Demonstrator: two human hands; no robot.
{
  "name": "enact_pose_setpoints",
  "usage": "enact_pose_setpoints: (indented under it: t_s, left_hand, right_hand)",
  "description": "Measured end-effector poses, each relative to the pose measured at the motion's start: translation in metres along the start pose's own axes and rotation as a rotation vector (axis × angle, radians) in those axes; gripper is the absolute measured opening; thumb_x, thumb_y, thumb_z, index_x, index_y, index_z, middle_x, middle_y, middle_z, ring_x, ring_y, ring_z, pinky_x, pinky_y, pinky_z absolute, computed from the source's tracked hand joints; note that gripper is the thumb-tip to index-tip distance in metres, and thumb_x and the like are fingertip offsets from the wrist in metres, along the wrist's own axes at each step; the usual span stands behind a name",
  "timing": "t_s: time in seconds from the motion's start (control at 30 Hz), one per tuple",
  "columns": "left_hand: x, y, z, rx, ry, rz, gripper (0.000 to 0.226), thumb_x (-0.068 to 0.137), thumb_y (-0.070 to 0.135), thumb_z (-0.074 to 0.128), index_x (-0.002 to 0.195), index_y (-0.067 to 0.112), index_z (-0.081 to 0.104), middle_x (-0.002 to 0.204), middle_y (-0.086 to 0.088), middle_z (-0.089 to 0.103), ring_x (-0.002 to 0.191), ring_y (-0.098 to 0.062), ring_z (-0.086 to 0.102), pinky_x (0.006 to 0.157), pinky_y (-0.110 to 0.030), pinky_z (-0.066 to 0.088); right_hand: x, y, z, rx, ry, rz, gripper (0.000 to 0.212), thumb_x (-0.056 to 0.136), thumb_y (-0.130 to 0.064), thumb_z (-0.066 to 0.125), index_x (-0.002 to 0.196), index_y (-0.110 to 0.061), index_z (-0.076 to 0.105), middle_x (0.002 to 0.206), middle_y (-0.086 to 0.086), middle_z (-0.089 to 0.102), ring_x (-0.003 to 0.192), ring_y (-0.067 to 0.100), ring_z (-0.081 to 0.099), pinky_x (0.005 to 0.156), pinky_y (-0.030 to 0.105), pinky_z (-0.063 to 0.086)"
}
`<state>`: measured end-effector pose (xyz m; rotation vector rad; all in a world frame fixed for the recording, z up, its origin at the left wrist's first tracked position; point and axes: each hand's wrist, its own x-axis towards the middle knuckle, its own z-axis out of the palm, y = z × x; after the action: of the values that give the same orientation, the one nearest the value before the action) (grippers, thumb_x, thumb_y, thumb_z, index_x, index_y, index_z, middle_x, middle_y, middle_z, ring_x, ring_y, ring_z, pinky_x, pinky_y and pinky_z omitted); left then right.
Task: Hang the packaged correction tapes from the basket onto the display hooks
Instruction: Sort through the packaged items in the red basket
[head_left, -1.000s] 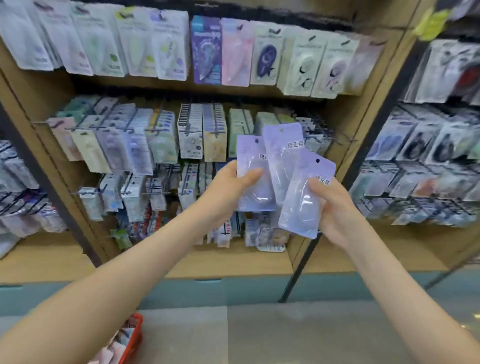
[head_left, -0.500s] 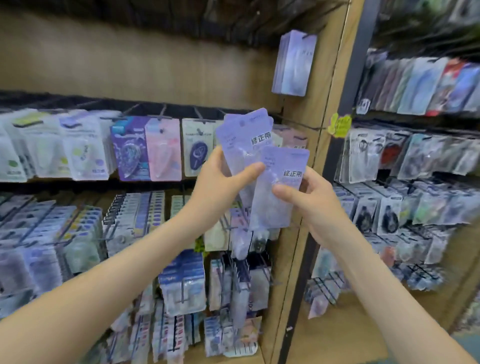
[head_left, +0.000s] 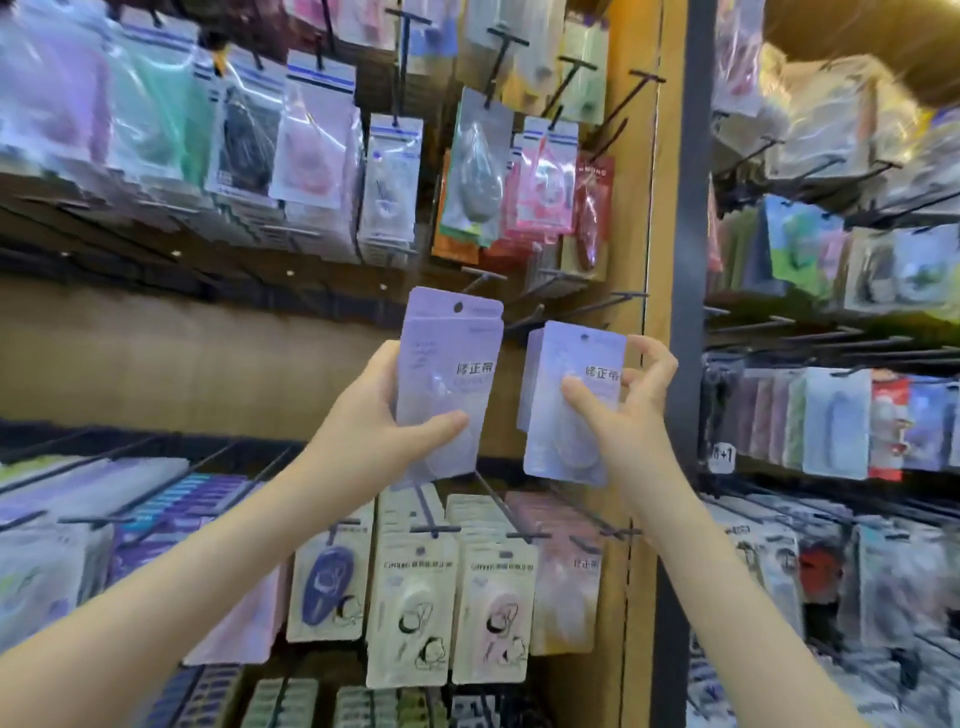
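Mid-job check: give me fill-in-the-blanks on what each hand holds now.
The left hand grips the left pack, coloured ___. The right pack, in the right hand, sits ___ than the left one. Neither hangs on a ___ yet.
Missing: purple; lower; hook.

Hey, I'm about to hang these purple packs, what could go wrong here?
The right hand only pinches its correction tape pack, so it could slip. The bare hooks sit close together, so the small hang hole may miss. The stack in the left hand could fan out and drop.
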<state>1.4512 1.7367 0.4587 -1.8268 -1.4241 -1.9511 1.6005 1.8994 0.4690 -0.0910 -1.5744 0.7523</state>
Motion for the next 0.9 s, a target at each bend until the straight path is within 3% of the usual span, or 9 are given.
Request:
enact_pose_setpoints:
  t_s: [0.1,0.27,0.4,0.53,0.6,0.67,0.73,0.9]
  left_hand:
    - [0.01,-0.01,0.005,0.029,-0.032,-0.009,0.047,0.078,0.019,0.075,0.114,0.038,0.051,0.108,0.018,0.066,0.101,-0.002,0.064,0.084,-0.034,0.057]
    - [0.037,-0.02,0.008,0.022,-0.076,-0.045,0.045,0.076,0.023,0.076,0.111,0.039,0.051,0.108,0.019,0.065,0.1,-0.001,0.063,0.078,-0.027,0.057]
    - [0.058,-0.025,0.011,0.048,-0.142,-0.062,0.042,0.079,0.027,0.075,0.111,0.04,0.051,0.11,0.019,0.063,0.1,-0.001,0.062,0.079,-0.026,0.056]
    - [0.072,-0.027,0.012,0.073,-0.216,-0.077,0.038,0.08,0.03,0.073,0.107,0.042,0.049,0.108,0.021,0.061,0.097,0.001,0.061,0.074,-0.023,0.055]
    - [0.076,-0.028,0.013,0.058,-0.261,-0.095,0.038,0.081,0.03,0.072,0.107,0.043,0.047,0.11,0.019,0.059,0.098,-0.001,0.061,0.072,-0.023,0.053]
    - [0.078,-0.029,0.016,0.011,-0.323,-0.141,0.039,0.084,0.029,0.069,0.112,0.042,0.046,0.115,0.015,0.059,0.101,-0.004,0.061,0.072,-0.024,0.054]
    - [0.079,-0.032,0.018,-0.038,-0.353,-0.182,0.041,0.086,0.029,0.067,0.12,0.039,0.047,0.118,0.013,0.061,0.103,-0.006,0.062,0.075,-0.029,0.056]
    - [0.082,-0.038,0.018,-0.07,-0.347,-0.239,0.04,0.084,0.029,0.069,0.12,0.035,0.052,0.115,0.009,0.066,0.104,-0.014,0.065,0.087,-0.05,0.054]
  right_hand:
    - [0.015,0.023,0.002,0.0,0.127,-0.022,0.048,0.081,-0.037,0.067,0.11,-0.058,0.035,0.134,-0.007,0.043,0.126,0.015,0.046,0.105,0.047,0.041]
    - [0.038,0.034,0.007,0.002,0.24,-0.034,0.046,0.089,-0.022,0.066,0.127,-0.033,0.042,0.131,-0.01,0.046,0.123,0.011,0.046,0.106,0.045,0.041]
    - [0.049,0.033,0.014,-0.057,0.261,-0.034,0.049,0.084,-0.031,0.066,0.127,-0.036,0.043,0.13,-0.008,0.046,0.122,0.015,0.048,0.102,0.047,0.045]
    - [0.05,0.03,0.011,-0.182,0.277,-0.03,0.05,0.091,-0.024,0.062,0.137,-0.027,0.044,0.13,-0.008,0.042,0.12,0.009,0.044,0.105,0.037,0.041]
    - [0.049,0.027,0.007,-0.254,0.272,-0.03,0.052,0.093,-0.024,0.059,0.142,-0.026,0.041,0.131,-0.008,0.042,0.115,0.002,0.041,0.098,0.026,0.038]
    - [0.048,0.023,0.003,-0.309,0.266,-0.008,0.053,0.094,-0.026,0.057,0.144,-0.026,0.039,0.137,-0.007,0.041,0.113,0.0,0.039,0.091,0.018,0.032]
    - [0.05,0.023,0.001,-0.364,0.253,0.033,0.054,0.095,-0.027,0.055,0.146,-0.025,0.037,0.137,-0.004,0.042,0.116,0.007,0.042,0.089,0.019,0.03]
    - [0.06,0.031,0.005,-0.366,0.149,0.173,0.055,0.094,-0.028,0.051,0.147,-0.029,0.034,0.133,0.001,0.047,0.104,0.016,0.053,0.084,0.031,0.047]
